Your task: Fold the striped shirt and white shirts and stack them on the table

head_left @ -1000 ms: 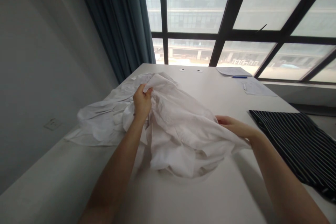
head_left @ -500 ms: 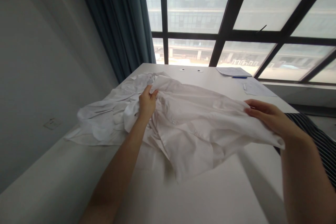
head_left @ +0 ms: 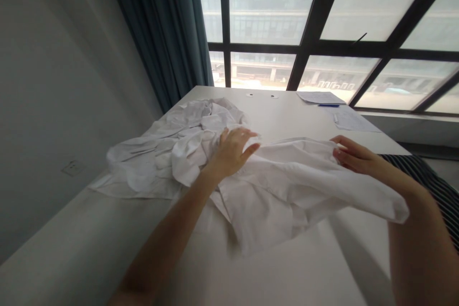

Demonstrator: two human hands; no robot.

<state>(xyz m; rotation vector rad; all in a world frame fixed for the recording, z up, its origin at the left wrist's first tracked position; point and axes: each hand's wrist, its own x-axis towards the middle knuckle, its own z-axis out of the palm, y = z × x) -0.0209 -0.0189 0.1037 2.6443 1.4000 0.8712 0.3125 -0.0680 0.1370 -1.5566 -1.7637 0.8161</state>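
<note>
A crumpled white shirt (head_left: 287, 186) lies across the white table (head_left: 251, 272), partly lifted off it. My right hand (head_left: 353, 157) pinches the shirt's upper edge at the right, holding that part above the table, and cloth drapes over my right forearm. My left hand (head_left: 233, 150) hovers over the middle of the shirt with its fingers spread and nothing between them. More white cloth (head_left: 158, 162) lies bunched to the left of my left hand.
A black striped garment (head_left: 437, 191) lies at the table's right edge. Papers (head_left: 349, 117) and a blue pen (head_left: 328, 105) sit at the far right, near the window. A grey wall and a dark curtain (head_left: 168, 33) stand to the left.
My left hand has let go of the shirt and moved right with its fingers spread. The shirt's left part has dropped toward the table. My right hand keeps its hold.
</note>
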